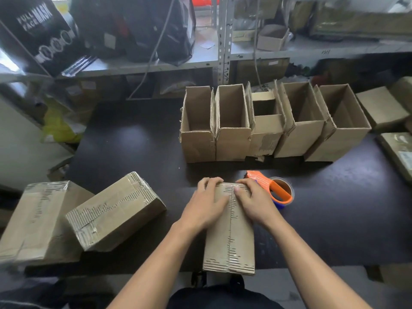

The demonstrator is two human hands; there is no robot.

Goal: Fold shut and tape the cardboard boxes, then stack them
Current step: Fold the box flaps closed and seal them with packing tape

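A closed cardboard box [229, 241] lies lengthwise at the table's near edge, its flaps meeting along a taped centre seam. My left hand [206, 202] and my right hand [256, 201] lie on its far end, one on each side of the seam, fingertips hooked over the far edge. An orange tape dispenser [273, 188] lies on the table just right of my right hand. Two taped boxes rest at the left, one [116, 211] leaning against the other [38, 221]. Several open boxes [272, 126] stand in a row behind.
The dark table [133, 148] runs back to grey metal shelving [223, 41] loaded with black bags and cartons. More closed cartons [381, 108] sit at the far right. A yellow bag [55, 126] lies on the floor at left.
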